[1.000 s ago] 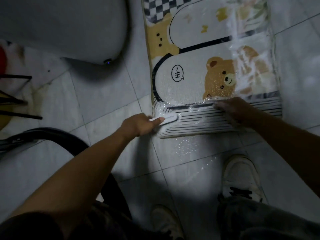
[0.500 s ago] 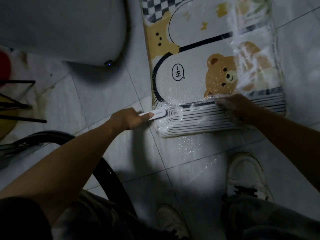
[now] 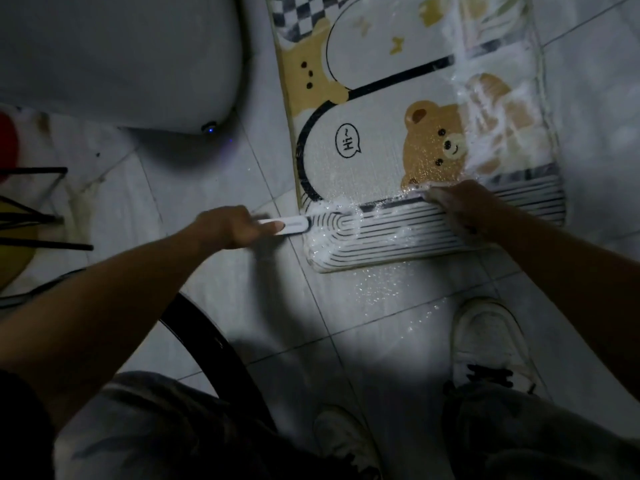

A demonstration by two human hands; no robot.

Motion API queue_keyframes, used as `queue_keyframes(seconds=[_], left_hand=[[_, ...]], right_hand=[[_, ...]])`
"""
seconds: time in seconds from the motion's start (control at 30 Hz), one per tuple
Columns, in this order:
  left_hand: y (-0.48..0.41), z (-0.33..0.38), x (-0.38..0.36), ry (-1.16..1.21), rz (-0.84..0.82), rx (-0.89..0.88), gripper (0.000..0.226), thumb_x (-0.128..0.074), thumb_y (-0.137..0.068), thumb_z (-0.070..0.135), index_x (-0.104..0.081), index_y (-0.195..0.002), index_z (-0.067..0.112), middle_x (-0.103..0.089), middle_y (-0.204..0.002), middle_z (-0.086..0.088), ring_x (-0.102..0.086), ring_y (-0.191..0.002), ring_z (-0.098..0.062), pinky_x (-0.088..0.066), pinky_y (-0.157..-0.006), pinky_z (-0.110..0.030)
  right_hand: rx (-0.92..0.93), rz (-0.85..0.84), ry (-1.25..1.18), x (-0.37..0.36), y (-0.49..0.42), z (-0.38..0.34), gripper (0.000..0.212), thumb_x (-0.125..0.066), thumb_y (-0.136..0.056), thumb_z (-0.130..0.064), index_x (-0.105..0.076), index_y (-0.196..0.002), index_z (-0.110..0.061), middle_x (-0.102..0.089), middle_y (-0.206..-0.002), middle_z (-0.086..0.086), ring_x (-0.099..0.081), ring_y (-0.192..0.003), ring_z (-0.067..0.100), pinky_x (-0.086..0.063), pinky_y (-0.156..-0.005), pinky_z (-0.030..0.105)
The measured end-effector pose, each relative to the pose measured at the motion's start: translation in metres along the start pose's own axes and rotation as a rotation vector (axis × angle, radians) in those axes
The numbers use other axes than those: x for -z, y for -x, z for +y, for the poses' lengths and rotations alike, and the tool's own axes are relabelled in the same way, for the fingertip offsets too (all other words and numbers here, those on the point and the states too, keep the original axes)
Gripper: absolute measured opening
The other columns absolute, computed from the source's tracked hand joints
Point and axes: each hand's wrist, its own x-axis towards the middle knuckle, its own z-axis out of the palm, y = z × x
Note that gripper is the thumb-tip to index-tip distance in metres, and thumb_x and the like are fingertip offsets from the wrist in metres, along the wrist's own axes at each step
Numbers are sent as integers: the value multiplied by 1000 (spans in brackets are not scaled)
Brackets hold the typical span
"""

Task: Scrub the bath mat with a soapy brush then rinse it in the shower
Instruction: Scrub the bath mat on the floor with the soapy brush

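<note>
Gripping the brush [image 3: 294, 224], left hand [image 3: 228, 230] scrubs the mat [image 3: 374, 140]; right hand [image 3: 464, 206] presses flat beside the toilet [image 3: 121, 64].

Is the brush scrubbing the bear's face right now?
No, the brush in the left hand is down on the soapy striped edge of the bath mat, below the bear.

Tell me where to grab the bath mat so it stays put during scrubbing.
Press flat on the striped near end of the bath mat, from the right, as the right hand does. It lies flat on the tile, opposite the brush in the left hand.
</note>
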Motion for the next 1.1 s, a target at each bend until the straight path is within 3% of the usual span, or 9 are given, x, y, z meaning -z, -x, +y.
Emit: queue_keyframes(seconds=[0.17,0.27,0.4,0.5,0.63,0.7,0.87,1.03,1.1], left_hand=[[0,65,-26,27,-93,-162,93,-33,-82,93,-58,-144,27,-57,-146,-12,-56,-130,-30,-42,-112,-45],[3,83,-39,110,-112,-213,88,-34,-83,91,-60,-140,30,-60,-144,-7,-59,-123,-27,-45,-107,-41],[19,27,-36,99,-116,-99,73,-35,-91,82,-62,-135,31,-65,-129,-10,-61,-110,-27,-45,-97,-36],[28,32,-39,98,-126,-104,67,-33,-95,78,-63,-131,30,-66,-120,-6,-60,-101,-24,-46,-93,-35],[22,91,-62,118,-165,-280,87,-25,-87,89,-59,-140,28,-61,-141,-6,-60,-120,-26,-47,-105,-42],[25,95,-63,140,-170,-292,85,-26,-90,86,-56,-143,27,-57,-146,-8,-58,-124,-27,-46,-108,-42],[28,25,-55,105,-149,-66,84,-24,-90,85,-55,-143,27,-62,-138,-12,-61,-114,-29,-47,-101,-40],[29,95,-71,188,-141,-290,82,-26,-89,87,-70,-120,25,-70,-124,-4,-65,-104,-21,-51,-94,-38],[32,114,-77,249,-149,-302,85,-27,-86,90,-69,-125,27,-68,-130,-3,-64,-112,-23,-50,-101,-42]], right_hand=[[-33,33,6,-2,5,-6,46,-63,-99,-40,-58,-67,-8,-46,-50,9,-42,-38,20,-38,-40,22],[-31,27,-20,0,3,-3,47,-64,-99,-39,-55,-65,-8,-45,-48,8,-39,-36,18,-37,-40,23],[1,17,-37,0,4,-1,45,-63,-99,-40,-56,-68,-8,-47,-55,15,-41,-39,18,-39,-42,25],[15,3,-76,1,5,0,49,-61,-100,-38,-51,-61,-11,-40,-46,7,-35,-32,15,-36,-39,23],[18,-19,-59,-3,2,-2,47,-59,-101,-37,-52,-62,-13,-40,-47,7,-34,-33,17,-36,-39,26],[8,-16,-66,1,0,1,47,-59,-102,-37,-52,-62,-13,-40,-48,6,-35,-34,17,-36,-39,25],[21,-13,-44,0,2,-4,47,-57,-103,-36,-52,-62,-13,-42,-50,8,-36,-34,17,-36,-37,22],[8,-25,-99,-2,1,-3,50,-57,-102,-38,-50,-59,-14,-38,-42,4,-32,-30,17,-34,-36,22],[-14,-32,-110,0,-1,-2,49,-57,-102,-41,-49,-60,-16,-38,-42,3,-30,-31,16,-32,-40,23]])
